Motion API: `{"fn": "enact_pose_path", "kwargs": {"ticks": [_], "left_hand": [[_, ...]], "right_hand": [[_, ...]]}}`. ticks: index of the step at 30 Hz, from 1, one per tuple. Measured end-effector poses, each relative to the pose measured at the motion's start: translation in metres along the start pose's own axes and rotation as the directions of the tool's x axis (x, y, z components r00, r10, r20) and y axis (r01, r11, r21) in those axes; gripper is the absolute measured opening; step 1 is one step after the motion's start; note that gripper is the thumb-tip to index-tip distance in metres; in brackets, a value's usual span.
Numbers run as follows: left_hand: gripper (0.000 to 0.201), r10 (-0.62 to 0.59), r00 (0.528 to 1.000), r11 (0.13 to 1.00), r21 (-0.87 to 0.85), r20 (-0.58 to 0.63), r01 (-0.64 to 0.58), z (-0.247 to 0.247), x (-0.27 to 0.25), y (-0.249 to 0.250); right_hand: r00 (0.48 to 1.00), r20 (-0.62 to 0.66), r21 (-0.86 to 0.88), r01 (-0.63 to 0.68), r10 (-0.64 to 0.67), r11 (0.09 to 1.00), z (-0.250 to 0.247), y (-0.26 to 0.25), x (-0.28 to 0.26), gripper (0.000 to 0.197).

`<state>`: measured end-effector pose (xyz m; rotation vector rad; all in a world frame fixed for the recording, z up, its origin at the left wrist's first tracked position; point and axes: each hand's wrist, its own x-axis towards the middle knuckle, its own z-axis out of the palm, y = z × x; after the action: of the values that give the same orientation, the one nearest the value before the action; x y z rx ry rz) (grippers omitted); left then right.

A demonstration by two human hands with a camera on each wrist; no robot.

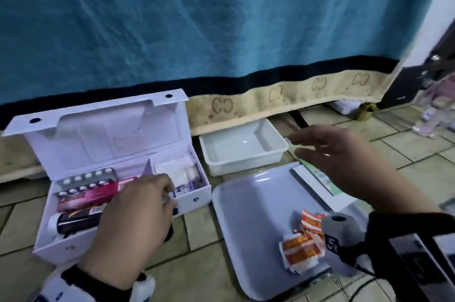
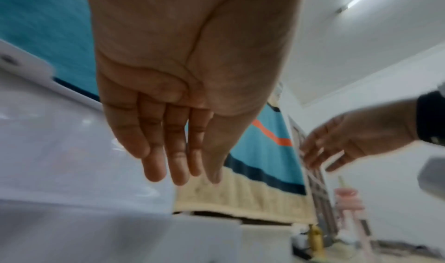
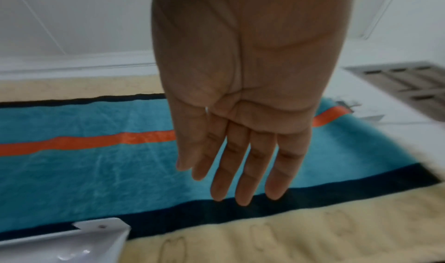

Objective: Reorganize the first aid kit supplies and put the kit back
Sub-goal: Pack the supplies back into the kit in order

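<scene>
The white first aid kit [image 1: 98,134] stands open on the tiled floor, lid tilted back against the bed. Its left compartment holds a blister pack [image 1: 86,179], a pink box [image 1: 86,197] and a black tube [image 1: 78,221]. White gauze packs [image 1: 179,169] fill its right compartment. My left hand [image 1: 167,193] hovers over the kit's front edge, fingers straight and holding nothing in the left wrist view [image 2: 183,175]. My right hand [image 1: 300,146] hangs in the air above the flat tray [image 1: 246,215], fingers spread and holding nothing [image 3: 228,187]. Orange sachets [image 1: 302,240] lie on that tray.
A deep white tub [image 1: 211,161] sits half under the bed, behind the tray. A white and green box [image 1: 320,178] lies at the tray's far right corner. The blue blanket [image 1: 221,30] hangs down behind everything. Bottles [image 1: 428,116] stand at the far right.
</scene>
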<state>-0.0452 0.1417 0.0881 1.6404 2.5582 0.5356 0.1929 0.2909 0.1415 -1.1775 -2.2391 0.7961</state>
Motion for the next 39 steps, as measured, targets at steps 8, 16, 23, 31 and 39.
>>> {"fn": "enact_pose_path", "kwargs": {"ticks": [8,16,23,31,39], "left_hand": [[0.025,0.574,0.716,0.818,-0.237,0.396,-0.524,0.044,-0.001,0.104],[0.060,0.619,0.455,0.699,-0.185,0.641,-0.691,0.090,0.000,0.130],[0.061,0.389,0.703,0.877,-0.005,0.596,-0.481,0.086,0.017,0.109],[0.061,0.307,0.758,0.913,0.048,0.576,-0.406,0.082,0.030,0.116],[0.032,0.339,0.789,0.920,-0.006,0.512,-0.392,0.080,0.036,0.122]], "right_hand": [[0.926,-0.010,-0.248,-0.367,0.377,0.896,-0.001,0.090,-0.073,0.023],[0.920,0.227,-0.350,-0.230,0.320,0.908,0.032,0.100,-0.084,0.036],[0.896,0.440,-0.241,0.058,0.056,0.969,0.045,0.092,-0.055,0.041],[0.940,-0.003,-0.462,-0.305,0.342,0.833,-0.030,0.123,0.017,0.041],[0.818,0.199,-0.648,-0.303,0.539,0.699,-0.020,0.146,0.053,0.066]]}}
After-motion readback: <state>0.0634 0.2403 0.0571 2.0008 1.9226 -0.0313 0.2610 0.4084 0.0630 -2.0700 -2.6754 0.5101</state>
